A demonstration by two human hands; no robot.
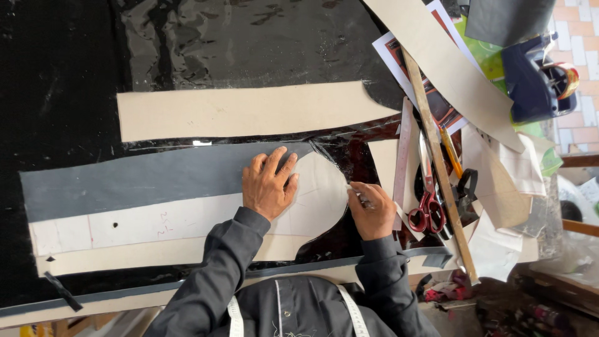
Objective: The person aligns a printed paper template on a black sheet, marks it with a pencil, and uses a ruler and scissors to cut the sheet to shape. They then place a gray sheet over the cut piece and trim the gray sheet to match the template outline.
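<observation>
My left hand (pixel 269 184) lies flat with fingers spread on a white paper pattern piece (pixel 156 224), pinning it over grey fabric (pixel 137 178). The pattern ends in a rounded curve on the right. At that curve's edge, my right hand (pixel 373 209) pinches a small white piece of chalk (pixel 360 198). Both sleeves are dark grey. A white measuring tape (pixel 234 315) hangs around my neck at the bottom of the view.
A long beige pattern strip (pixel 249 111) lies above on the shiny black table cover (pixel 62 75). To the right are red-handled scissors (pixel 427 209), black-handled scissors (pixel 465 187), a wooden ruler (pixel 437 156), loose paper patterns (pixel 449 62) and a tape roll (pixel 566 80).
</observation>
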